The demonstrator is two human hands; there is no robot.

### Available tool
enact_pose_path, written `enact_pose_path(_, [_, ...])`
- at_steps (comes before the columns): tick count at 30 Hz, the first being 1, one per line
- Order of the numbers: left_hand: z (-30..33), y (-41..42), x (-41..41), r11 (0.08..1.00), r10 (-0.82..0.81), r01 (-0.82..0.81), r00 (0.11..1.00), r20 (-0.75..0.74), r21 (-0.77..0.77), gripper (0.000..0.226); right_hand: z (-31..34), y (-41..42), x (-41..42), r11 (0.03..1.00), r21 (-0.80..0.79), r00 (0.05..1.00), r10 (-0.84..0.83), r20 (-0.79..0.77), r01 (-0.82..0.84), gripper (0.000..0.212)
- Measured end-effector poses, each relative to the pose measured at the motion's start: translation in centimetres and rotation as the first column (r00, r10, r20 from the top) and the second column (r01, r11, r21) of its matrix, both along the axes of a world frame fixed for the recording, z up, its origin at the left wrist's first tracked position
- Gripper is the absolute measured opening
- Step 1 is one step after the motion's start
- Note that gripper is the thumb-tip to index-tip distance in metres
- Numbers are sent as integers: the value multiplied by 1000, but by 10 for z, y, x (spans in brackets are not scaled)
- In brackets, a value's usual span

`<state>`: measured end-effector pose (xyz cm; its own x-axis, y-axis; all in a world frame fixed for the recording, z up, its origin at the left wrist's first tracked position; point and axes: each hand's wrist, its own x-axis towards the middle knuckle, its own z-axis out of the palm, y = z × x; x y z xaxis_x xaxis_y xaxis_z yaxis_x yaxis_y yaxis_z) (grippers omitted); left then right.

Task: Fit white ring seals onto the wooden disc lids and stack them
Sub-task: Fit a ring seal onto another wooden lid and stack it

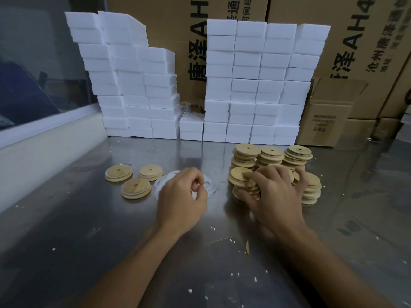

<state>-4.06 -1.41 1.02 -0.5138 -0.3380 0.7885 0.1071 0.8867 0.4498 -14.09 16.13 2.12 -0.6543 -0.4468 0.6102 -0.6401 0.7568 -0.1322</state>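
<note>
On the steel table, my left hand (181, 196) rests over a loose pile of white ring seals (163, 182), fingers curled and pinching one ring. My right hand (272, 196) is spread over a heap of bare wooden disc lids (241, 176), fingers gripping a few of them at the heap's front left. Behind the hand stand three short stacks of wooden lids (271, 155). To the left lie three separate lids with white seals fitted (136, 187), each with a small centre hole.
Tall stacks of white foam blocks (249, 85) wall off the back of the steel table (89, 241). Brown cardboard boxes (327, 121) stand behind and at the right. A raised ledge (44, 147) runs along the left. White crumbs dot the surface.
</note>
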Motion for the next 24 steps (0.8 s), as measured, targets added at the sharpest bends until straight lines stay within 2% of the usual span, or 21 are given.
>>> enact_pose_path(3, [-5, 7, -2, 994, -75, 79, 996, 54, -72, 20, -2, -2, -1, 1000, -1, 997, 2, -71, -3, 25])
enact_pose_path(5, [-7, 10, -3, 992, -108, 114, 990, 91, -60, 16, -3, -2, -2, 995, -82, 985, 47, -166, -61, 20])
enact_pose_path(6, [-9, 12, -4, 991, -135, 135, 986, 102, 12, 14, -3, -2, -2, 985, -128, 970, 86, -227, -118, 18])
enact_pose_path(7, [-8, 15, -4, 974, -178, 158, 978, 111, 163, 12, -3, -2, -1, 970, -159, 950, 133, -283, -183, 16])
enact_pose_path(8, [-5, 19, -4, 904, -251, 194, 962, 107, 381, 10, -2, -3, 1, 954, -171, 928, 180, -325, -245, 16])
enact_pose_path(10, [3, 25, -4, 594, -423, 243, 905, 41, 767, 27, -1, -5, 5, 924, -162, 892, 271, -360, -346, 20])
enact_pose_path(11, [6, 26, -4, 453, -485, 257, 875, -6, 854, 37, -2, -6, 7, 908, -151, 878, 318, -357, -390, 21])
enact_pose_path(12, [9, 26, -4, 371, -517, 267, 855, -41, 890, 43, -2, -8, 10, 894, -138, 867, 361, -344, -427, 21])
enact_pose_path(13, [11, 25, -3, 332, -529, 276, 846, -65, 902, 43, -3, -10, 12, 882, -126, 858, 396, -325, -455, 21])
enact_pose_path(18, [13, 24, -2, 278, -490, 241, 868, -78, 930, 25, -5, -13, 14, 839, -150, 843, 483, -238, -523, 22])
enact_pose_path(20, [12, 22, -3, 280, -489, 247, 868, -84, 927, 20, -6, -11, 16, 804, -211, 831, 540, -133, -557, 26])
enact_pose_path(24, [10, 17, -2, 398, -534, 275, 845, -23, 875, 16, -5, -11, 21, 736, -480, 804, 587, 100, -478, 30])
